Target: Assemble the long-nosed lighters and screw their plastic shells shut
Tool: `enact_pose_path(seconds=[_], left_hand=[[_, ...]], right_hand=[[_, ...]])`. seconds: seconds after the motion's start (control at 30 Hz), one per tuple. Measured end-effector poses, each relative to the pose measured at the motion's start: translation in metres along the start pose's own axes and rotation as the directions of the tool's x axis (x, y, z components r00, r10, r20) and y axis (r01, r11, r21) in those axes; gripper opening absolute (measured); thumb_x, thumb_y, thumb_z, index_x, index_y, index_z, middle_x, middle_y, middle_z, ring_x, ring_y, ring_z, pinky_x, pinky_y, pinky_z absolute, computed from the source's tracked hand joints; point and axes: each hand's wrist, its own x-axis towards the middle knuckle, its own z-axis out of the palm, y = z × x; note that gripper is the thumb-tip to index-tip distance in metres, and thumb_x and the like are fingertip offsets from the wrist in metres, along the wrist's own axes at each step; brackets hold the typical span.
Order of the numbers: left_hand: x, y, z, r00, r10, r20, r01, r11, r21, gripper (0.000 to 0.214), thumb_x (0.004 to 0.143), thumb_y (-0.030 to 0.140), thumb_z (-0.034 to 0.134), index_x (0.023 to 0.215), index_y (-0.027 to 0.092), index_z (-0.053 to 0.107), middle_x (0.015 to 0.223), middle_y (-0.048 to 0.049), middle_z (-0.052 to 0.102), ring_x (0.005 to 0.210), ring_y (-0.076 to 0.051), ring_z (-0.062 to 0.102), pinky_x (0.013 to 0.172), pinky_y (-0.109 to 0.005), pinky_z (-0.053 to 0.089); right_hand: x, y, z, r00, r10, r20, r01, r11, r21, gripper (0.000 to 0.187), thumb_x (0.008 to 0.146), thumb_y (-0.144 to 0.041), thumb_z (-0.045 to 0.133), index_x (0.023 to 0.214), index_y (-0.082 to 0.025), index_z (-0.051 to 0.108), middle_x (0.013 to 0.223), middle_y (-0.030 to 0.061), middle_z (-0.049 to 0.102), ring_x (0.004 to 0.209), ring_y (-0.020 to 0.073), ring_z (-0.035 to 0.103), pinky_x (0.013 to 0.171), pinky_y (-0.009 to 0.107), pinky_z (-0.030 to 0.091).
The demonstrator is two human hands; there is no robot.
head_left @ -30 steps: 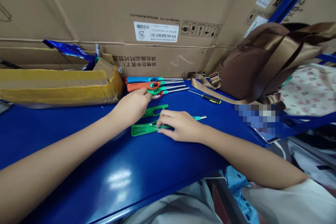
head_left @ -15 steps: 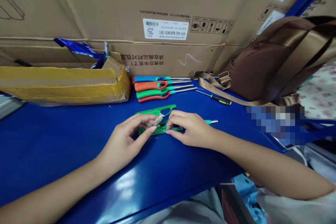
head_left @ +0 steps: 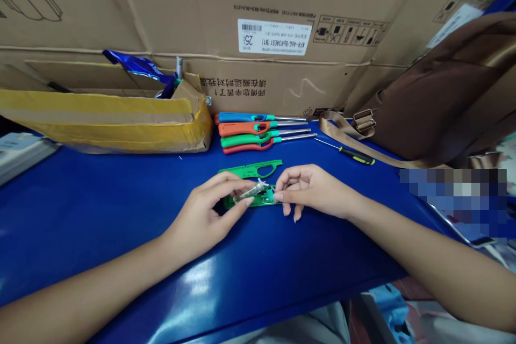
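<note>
A small clear lighter fuel tank point(head_left: 253, 191) is pinched between the thumb and fingers of my left hand point(head_left: 201, 209), tilted over an opened green lighter. The lower green casing half point(head_left: 258, 202) lies under both hands, with teal parts and a thin pale wire showing inside it. My right hand point(head_left: 312, 188) is closed in a pinch at this half's right side; what sits between its fingertips is hidden. Just behind lies the other green casing half point(head_left: 237, 171), with its trigger loop to the right.
Several long-necked lighters point(head_left: 245, 128) lie side by side behind the casing. To their right are a black-and-yellow screwdriver point(head_left: 357, 155) and a brown bag point(head_left: 435, 102) with its strap. A yellow-taped cardboard box point(head_left: 161, 137) stands at the back left, before a large carton point(head_left: 181, 5).
My view has shifted, moving the scene rightward. My right hand has lifted and turned, uncovering more of the teal parts in the casing. My left hand still holds the clear tank.
</note>
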Motion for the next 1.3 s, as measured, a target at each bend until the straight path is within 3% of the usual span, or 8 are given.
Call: enact_pose_path(seconds=[0.2,0.43,0.57,0.77,1.3], left_hand=[[-0.0023,0.0018,-0.0020,0.999,-0.028,0.016,0.027,0.997,0.066,0.033,0.103,0.025,0.052,0.133,0.021,0.065,0.118,-0.0072,0.075,0.106,-0.020,0.071,0.096,-0.034,0.057],[-0.0020,0.0063,-0.0034,0.998,-0.018,0.059,0.015,0.998,0.064,0.032,0.104,0.021,0.046,0.127,0.017,0.068,0.108,-0.0069,0.077,0.094,-0.017,0.073,0.084,-0.027,0.058],[-0.0006,0.0056,-0.0032,0.996,-0.020,0.086,0.016,0.999,0.039,0.030,0.103,0.021,0.048,0.124,0.016,0.069,0.106,-0.0050,0.077,0.091,-0.014,0.072,0.082,-0.022,0.055],[-0.0009,0.0051,-0.0040,0.993,-0.064,0.099,0.062,0.998,0.021,0.026,0.103,0.024,0.050,0.116,0.017,0.072,0.087,0.0002,0.074,0.077,-0.010,0.068,0.074,-0.018,0.052],[0.0012,0.0042,-0.0038,0.989,-0.064,0.133,0.064,0.998,-0.003,0.025,0.104,0.022,0.050,0.113,0.019,0.072,0.082,0.0038,0.071,0.075,-0.007,0.066,0.074,-0.015,0.049]], right_hand=[[0.0008,0.0045,0.0001,0.999,-0.043,0.026,0.043,0.999,-0.013,0.031,0.079,-0.040,0.081,0.088,-0.015,0.064,0.059,-0.0026,0.067,0.049,0.0095,0.064,0.047,0.020,0.056],[-0.0014,0.0050,0.0014,0.997,-0.070,0.021,0.072,0.991,-0.110,0.033,0.082,-0.045,0.077,0.090,-0.015,0.066,0.053,-0.0065,0.058,0.041,0.0059,0.051,0.038,0.017,0.048],[-0.0018,0.0058,0.0006,0.997,-0.080,0.012,0.081,0.986,-0.146,0.033,0.084,-0.045,0.075,0.092,-0.015,0.066,0.054,-0.0069,0.055,0.042,0.0055,0.048,0.037,0.016,0.046],[-0.0022,0.0076,0.0017,0.995,-0.098,0.000,0.096,0.978,-0.186,0.027,0.086,-0.041,0.073,0.091,-0.015,0.067,0.057,-0.0065,0.053,0.045,0.0058,0.047,0.036,0.016,0.044],[-0.0033,0.0059,0.0022,0.997,-0.080,0.004,0.079,0.975,-0.208,0.016,0.090,-0.031,0.066,0.090,-0.015,0.066,0.056,-0.0079,0.051,0.039,0.0033,0.041,0.035,0.015,0.032]])
